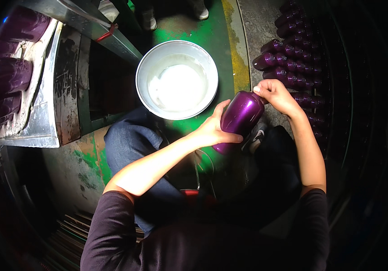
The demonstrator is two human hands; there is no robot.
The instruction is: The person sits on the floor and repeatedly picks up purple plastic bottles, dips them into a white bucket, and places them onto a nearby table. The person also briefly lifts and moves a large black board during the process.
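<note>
A glossy purple bottle-shaped shell [242, 113] is held tilted in front of me, its narrow neck towards the upper right. My left hand [218, 128] wraps around its body, thumb on the near side. At the neck, the fingers of my right hand [272, 94] pinch the end; what exactly they grip there is partly hidden. A round metal basin [139, 88] stands on the floor just beyond my left hand, with pale liquid [180, 84] inside that shines under a bright light.
On the right lie stacked rows of similar purple bottles [292, 61]. More purple vessels [14, 74] stand on a metal-edged bench [46, 111] at the left. A slanting metal beam [89, 27] crosses the upper left. Another person's shoes [202, 14] show at the top, on the green-painted floor [211, 34].
</note>
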